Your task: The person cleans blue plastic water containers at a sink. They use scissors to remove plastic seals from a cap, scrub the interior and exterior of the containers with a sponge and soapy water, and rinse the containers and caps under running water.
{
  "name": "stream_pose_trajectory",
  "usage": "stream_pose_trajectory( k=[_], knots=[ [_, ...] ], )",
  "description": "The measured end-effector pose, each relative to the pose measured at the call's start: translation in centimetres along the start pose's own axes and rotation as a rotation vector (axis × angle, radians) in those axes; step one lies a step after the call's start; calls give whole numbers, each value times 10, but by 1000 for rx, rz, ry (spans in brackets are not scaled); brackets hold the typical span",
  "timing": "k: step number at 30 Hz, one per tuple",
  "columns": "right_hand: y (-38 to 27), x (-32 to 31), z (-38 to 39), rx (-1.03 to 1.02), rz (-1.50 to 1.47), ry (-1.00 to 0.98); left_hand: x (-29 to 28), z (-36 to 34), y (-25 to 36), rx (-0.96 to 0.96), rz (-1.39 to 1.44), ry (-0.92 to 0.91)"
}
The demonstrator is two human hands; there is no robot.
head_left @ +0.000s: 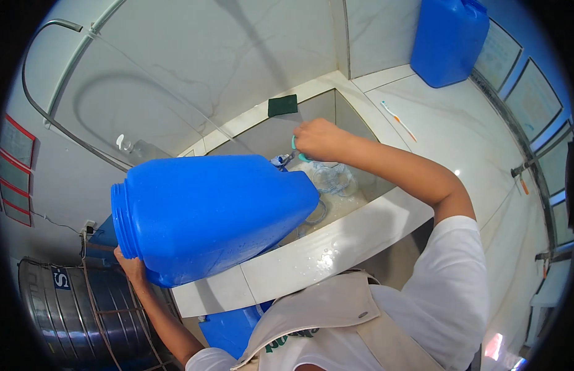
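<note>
A large blue plastic jerrycan (216, 210) lies on its side over the tiled basin (373, 222), its threaded mouth facing left. My left hand (129, 263) grips it at the mouth end, fingers mostly hidden behind it. My right hand (318, 137) is closed on a turquoise-handled item (304, 157) above the basin, just past the jerrycan's far end; its full shape is unclear. A small blue and white object (277, 162) sits beside that item. Inside the basin are clear, crumpled-looking plastic pieces (333, 179) and wet patches. A dark green scrub pad (282, 105) rests on the back rim.
Another blue jerrycan (447, 43) stands on the back right ledge, near a toothbrush (398, 120). A curved metal pipe (36, 105) and a clear pump bottle (141, 151) are at left, above a steel tank (61, 315). More blue plastic (225, 328) lies under the front rim.
</note>
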State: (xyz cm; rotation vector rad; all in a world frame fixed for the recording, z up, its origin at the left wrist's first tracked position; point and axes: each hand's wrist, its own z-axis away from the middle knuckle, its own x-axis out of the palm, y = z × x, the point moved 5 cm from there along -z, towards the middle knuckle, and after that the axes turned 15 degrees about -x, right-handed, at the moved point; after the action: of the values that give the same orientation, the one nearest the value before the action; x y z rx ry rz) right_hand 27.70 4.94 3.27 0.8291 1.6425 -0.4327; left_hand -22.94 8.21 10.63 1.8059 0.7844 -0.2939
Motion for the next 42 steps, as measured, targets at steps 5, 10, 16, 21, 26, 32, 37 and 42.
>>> stream_pose_trajectory(
  k=[5,10,16,21,26,32,37,42],
  knots=[
    [-23,19,-17,-27,67,-132,8,4,17,149,-4,-56],
    [5,54,23,106,58,-211,19,12,30,94,9,-99],
    [58,95,61,586,-389,-250,17,24,34,126,4,-106],
    [34,124,28,862,-1947,405,34,47,71,149,-138,-41],
    [20,174,8,953,-1615,344,68,76,110,185,-388,29],
    [111,192,99,996,-748,383,101,95,141,408,-465,62],
    [144,169,117,1007,-525,190,111,106,155,699,-590,78],
    [183,143,164,1087,-143,89,108,98,154,785,-510,123]
  ],
)
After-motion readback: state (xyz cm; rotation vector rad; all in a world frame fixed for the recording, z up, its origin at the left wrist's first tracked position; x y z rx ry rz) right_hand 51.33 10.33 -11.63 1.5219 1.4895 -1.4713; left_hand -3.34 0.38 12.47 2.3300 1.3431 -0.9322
